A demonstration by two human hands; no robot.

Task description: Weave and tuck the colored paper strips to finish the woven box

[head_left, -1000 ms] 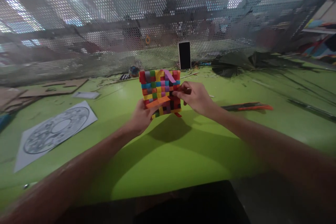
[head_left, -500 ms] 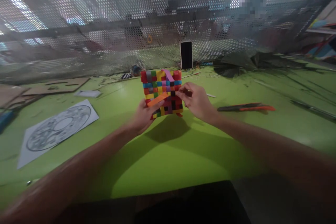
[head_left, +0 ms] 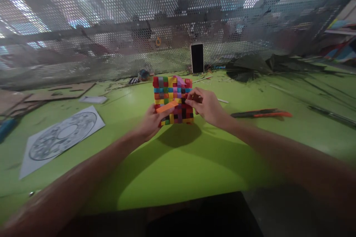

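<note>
A square woven piece of many-coloured strips (head_left: 167, 90) is held up above the green table, near the middle of the view. My left hand (head_left: 151, 122) grips its lower left side, the thumb lying over the front. An orange strip (head_left: 167, 106) slants across the weave just above that thumb. At the right edge, my right hand (head_left: 204, 104) is closed in a pinch against the weave; what its fingertips hold is too small to make out. Near the top, a pink strip (head_left: 179, 80) sticks up from the surface.
A printed sheet (head_left: 62, 133) lies at left, with cardboard pieces (head_left: 59, 92) behind it. A dark tablet or phone (head_left: 197, 58) stands upright at the back. Scissors-like orange and black tools (head_left: 261, 113) lie right, below dark leaves (head_left: 250, 67). Perforated metal (head_left: 116, 40) borders the table.
The woven piece has turned slightly and its top left corner has shifted right and down. Its pink strip lies at a different angle. Both hands keep their grips almost in place.
</note>
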